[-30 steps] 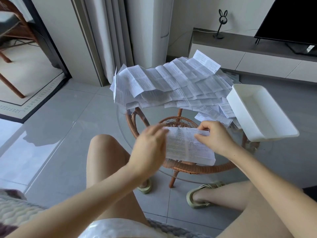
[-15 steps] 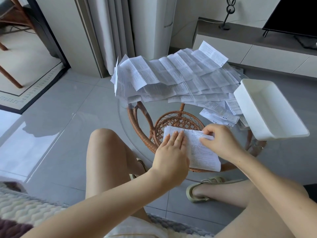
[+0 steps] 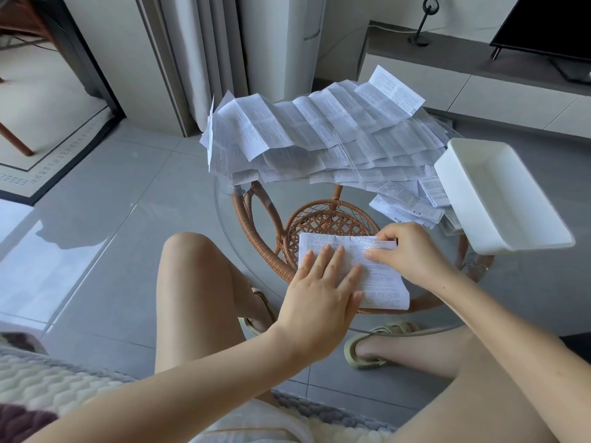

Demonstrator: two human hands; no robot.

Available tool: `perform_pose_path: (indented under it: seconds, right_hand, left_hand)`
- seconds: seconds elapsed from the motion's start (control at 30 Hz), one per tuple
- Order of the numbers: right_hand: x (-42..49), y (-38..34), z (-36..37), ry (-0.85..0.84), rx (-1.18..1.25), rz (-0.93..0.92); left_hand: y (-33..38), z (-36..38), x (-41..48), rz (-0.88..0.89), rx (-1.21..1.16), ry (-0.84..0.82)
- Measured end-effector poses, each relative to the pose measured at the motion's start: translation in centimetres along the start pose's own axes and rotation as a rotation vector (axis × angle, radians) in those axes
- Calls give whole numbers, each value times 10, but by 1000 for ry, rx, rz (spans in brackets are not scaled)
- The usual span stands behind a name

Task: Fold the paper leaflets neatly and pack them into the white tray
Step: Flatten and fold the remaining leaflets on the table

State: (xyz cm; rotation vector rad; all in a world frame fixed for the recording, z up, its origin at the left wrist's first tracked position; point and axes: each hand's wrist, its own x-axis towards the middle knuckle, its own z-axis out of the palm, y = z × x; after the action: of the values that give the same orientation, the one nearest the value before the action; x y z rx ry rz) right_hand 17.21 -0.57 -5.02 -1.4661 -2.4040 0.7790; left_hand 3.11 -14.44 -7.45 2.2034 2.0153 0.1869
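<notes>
Pressing leaflet [image 3: 380, 278] flat on near glass tabletop [image 3: 319, 195] with straight-fingered left hand [image 3: 319, 292], pinching its far edge with right hand [image 3: 407, 255], white tray [image 3: 503, 195] right, leaflet pile [image 3: 319, 132] far.

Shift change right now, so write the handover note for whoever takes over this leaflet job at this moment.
Left hand: flat, fingers straight, pressing the leaflet onto the glass table.
Right hand: pinches that leaflet's far right corner.
White tray: at the table's right edge; no leaflet shows inside it.
Pile of unfolded leaflets: far side of the table; a few smaller leaflets lie beside the tray.
Done: one leaflet appears mid-fold, nothing packed.
Left: finish this fold, pack it, then work through the pile.
</notes>
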Motion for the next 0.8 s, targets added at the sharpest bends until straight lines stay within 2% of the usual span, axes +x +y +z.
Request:
perform_pose_path:
  seconds: [0.23,0.4,0.57,0.67,0.8]
  right_hand:
    - [-1,-7,-3,2,-6,27]
    - [-2,-11,-2,21,-16,37]
    - [-3,-12,-3,23,7,40]
    - [-4,-9,-2,42,87,65]
    - [-4,-6,-5,57,286,129]
  left_hand:
    - [-6,4,-1,46,54,-41]
    - [-4,10,-2,34,17,29]
    - [0,12,-3,-13,-147,121]
    - [2,13,-2,-58,-154,169]
    - [2,20,-4,-33,-82,197]
